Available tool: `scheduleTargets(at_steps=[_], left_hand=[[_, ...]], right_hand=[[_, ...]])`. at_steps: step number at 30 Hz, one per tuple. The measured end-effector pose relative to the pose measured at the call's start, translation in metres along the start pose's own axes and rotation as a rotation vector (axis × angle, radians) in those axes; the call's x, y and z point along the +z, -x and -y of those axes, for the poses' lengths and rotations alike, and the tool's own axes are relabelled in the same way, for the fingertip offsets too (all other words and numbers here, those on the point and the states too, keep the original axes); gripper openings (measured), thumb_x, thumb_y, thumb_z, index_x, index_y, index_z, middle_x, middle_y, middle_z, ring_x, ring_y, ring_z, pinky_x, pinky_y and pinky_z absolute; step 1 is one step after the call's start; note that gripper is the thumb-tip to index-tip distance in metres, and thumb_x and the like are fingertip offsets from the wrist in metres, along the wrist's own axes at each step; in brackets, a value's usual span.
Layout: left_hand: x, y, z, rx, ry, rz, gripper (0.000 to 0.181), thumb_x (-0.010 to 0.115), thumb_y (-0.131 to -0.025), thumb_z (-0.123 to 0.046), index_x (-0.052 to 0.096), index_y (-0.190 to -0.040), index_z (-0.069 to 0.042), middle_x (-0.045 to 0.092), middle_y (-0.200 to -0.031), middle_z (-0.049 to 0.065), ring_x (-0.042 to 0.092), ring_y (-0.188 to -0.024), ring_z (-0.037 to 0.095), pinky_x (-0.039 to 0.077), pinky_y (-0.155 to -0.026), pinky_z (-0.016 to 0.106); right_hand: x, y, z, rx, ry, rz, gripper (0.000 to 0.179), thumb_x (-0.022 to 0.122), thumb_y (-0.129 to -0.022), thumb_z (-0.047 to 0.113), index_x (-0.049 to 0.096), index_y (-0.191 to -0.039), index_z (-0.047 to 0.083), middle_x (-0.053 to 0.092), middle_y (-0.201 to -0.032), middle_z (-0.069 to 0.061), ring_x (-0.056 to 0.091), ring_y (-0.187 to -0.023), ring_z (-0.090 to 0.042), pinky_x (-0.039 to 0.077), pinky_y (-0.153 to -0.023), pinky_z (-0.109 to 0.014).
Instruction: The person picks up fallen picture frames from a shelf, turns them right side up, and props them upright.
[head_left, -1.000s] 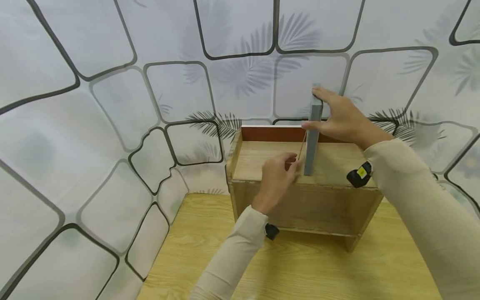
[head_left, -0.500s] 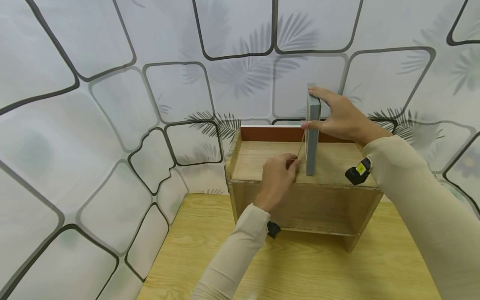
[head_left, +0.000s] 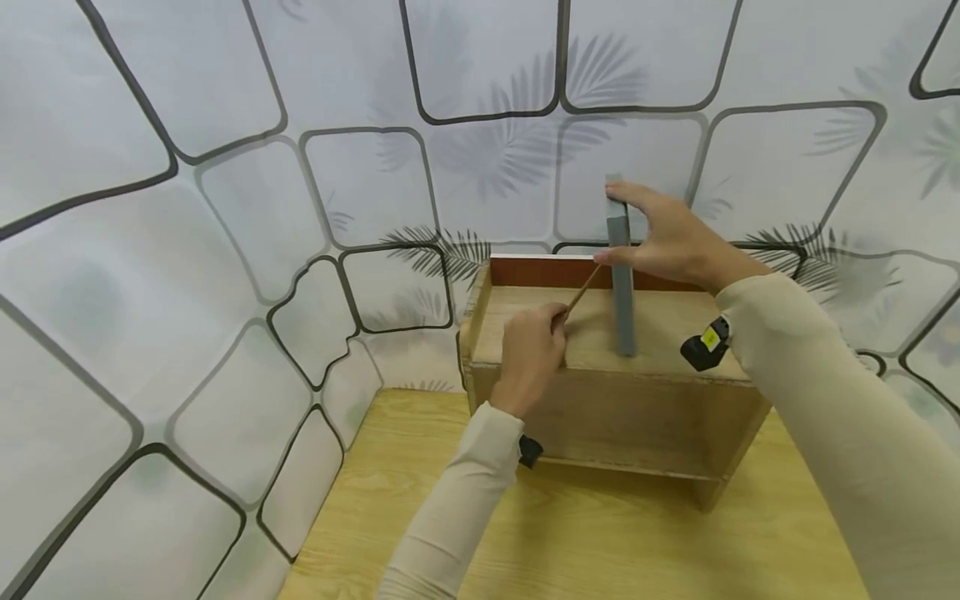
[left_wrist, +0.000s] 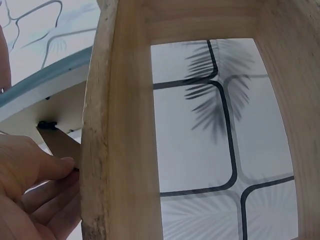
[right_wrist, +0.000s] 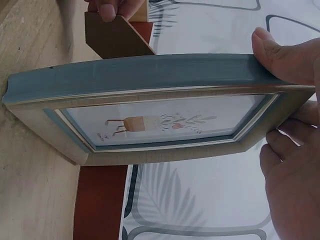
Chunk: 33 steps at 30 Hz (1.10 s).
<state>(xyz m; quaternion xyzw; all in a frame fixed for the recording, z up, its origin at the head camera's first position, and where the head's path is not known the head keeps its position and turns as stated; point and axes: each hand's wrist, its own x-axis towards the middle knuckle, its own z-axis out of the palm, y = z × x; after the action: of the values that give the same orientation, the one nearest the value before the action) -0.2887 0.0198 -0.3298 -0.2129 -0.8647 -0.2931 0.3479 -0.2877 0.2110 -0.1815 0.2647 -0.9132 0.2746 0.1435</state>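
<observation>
A blue-grey picture frame (head_left: 622, 287) stands edge-on, nearly upright, on the top board of a small wooden shelf (head_left: 600, 417). My right hand (head_left: 675, 237) grips its upper end, with the thumb on one edge and the fingers on the other. In the right wrist view, the frame's front shows a drawing of a vase with leaves. Behind the frame, my left hand (head_left: 527, 354) pinches the free end of the brown stand leg (right_wrist: 112, 37), which slants out from the back. A black hinge (left_wrist: 47, 124) joins the leg to the back panel.
The shelf stands on a yellow wood-grain table (head_left: 397, 467) against patterned wall covering (head_left: 225, 250). A red-brown strip (head_left: 543, 272) runs along the rear of its top, and a raised side board (head_left: 474, 321) bounds the left end.
My left hand has moved left with the stand leg, which now slants farther out from the frame's back. The frame's upper end has shifted slightly left in my right hand.
</observation>
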Motion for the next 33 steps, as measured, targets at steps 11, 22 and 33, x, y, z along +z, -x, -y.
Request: scheduleTargets(at_steps=[11,22,33], left_hand=[[-0.003,-0.001,0.007,-0.016,-0.031,-0.001,0.008,0.073,-0.093,-0.01,0.081,-0.095,-0.008,0.077,-0.085,0.004,0.073,-0.072,0.017,0.059,-0.066,0.031],[0.001,0.002,0.008,-0.048,0.0,0.031,0.008,0.073,-0.094,-0.011,0.08,-0.095,-0.008,0.077,-0.085,0.003,0.073,-0.071,0.016,0.058,-0.065,0.031],[-0.002,0.004,0.009,-0.063,-0.004,0.048,0.01,0.073,-0.095,-0.015,0.08,-0.099,-0.009,0.077,-0.088,0.003,0.073,-0.074,0.016,0.058,-0.066,0.031]], right_hand=[[0.008,-0.011,0.003,-0.044,0.026,0.026,0.089,0.082,-0.087,0.021,0.03,-0.156,-0.004,0.028,-0.162,-0.023,0.023,-0.15,-0.04,0.019,-0.121,-0.052],[0.014,-0.015,0.004,-0.026,-0.004,0.056,0.089,0.08,-0.089,0.02,0.027,-0.158,-0.001,0.022,-0.165,-0.02,0.017,-0.152,-0.038,0.016,-0.122,-0.053],[0.017,-0.017,0.007,-0.039,-0.016,0.082,0.089,0.079,-0.09,0.019,0.026,-0.158,-0.001,0.018,-0.167,-0.018,0.013,-0.154,-0.036,0.013,-0.122,-0.053]])
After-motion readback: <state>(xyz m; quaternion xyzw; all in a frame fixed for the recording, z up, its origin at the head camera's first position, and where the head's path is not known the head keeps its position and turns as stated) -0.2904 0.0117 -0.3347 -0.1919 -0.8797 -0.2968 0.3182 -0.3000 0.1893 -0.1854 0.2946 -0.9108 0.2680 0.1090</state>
